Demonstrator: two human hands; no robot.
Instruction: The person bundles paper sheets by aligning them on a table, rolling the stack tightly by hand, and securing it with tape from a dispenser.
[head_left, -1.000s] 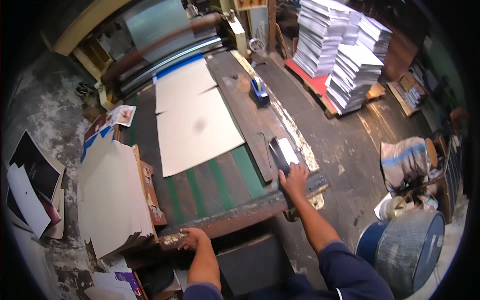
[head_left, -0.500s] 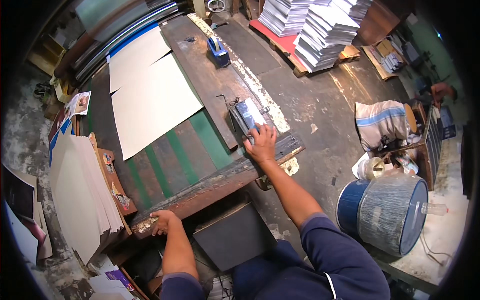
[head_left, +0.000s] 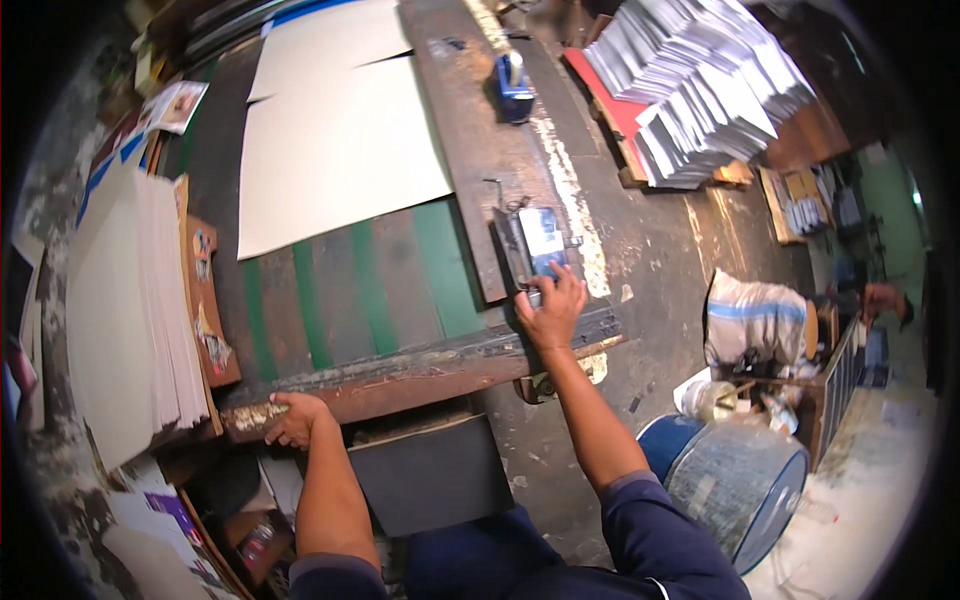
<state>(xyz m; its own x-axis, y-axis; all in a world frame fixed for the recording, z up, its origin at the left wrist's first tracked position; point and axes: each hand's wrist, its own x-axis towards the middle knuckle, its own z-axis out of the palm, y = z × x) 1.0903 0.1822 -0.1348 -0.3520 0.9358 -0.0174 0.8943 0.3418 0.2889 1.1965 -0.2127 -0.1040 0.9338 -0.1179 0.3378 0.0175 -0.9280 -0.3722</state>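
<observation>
My right hand (head_left: 553,310) is at the right front corner of the worktable, its fingers apart and touching the lower end of a phone (head_left: 543,235) with a lit screen. The phone lies beside a dark narrow block (head_left: 509,250) and a small bent metal key. My left hand (head_left: 297,418) grips the table's worn front edge (head_left: 400,385) near its left end, thumb on top and fingers curled below. Large cream boards (head_left: 345,150) lie flat on the green-striped tabletop (head_left: 310,310), away from both hands.
A blue tape dispenser (head_left: 514,95) stands on the table's right side. Upright boards (head_left: 120,310) lean at the left. White paper stacks (head_left: 705,100) rest on a red-topped pallet. Further right are a striped sack (head_left: 755,320) and a blue drum (head_left: 725,490). A dark panel (head_left: 435,480) sits below the front edge.
The view has shifted and turned, so the table and boards sit higher and the drum lower. My right hand remains at the phone and my left at the table edge.
</observation>
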